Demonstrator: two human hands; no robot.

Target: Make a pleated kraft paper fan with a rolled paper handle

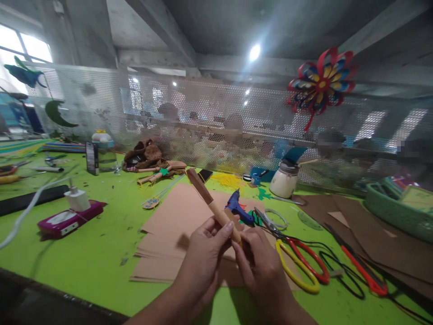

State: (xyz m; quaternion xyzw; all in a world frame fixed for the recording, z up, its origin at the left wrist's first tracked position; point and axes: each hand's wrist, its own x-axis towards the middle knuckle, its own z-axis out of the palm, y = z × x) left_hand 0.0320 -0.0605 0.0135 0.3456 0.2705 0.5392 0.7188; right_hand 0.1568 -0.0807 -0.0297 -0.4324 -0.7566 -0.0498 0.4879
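Paper tube [214,206], brown, is pinched by the right hand [265,259] at its near end and the left hand [206,246] just above, each grip closed. It slants up, away and leftward over stacked paper sheets [165,216]. Beyond lies a blue glue gun [233,202] on the green surface [101,253].

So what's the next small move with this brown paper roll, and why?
Probably a gentle squeeze to snug the lower part of the brown paper roll. The left hand grips it and the right hand closes around its lower end, so both seem well placed, while the blue glue gun lies unheld beyond them.
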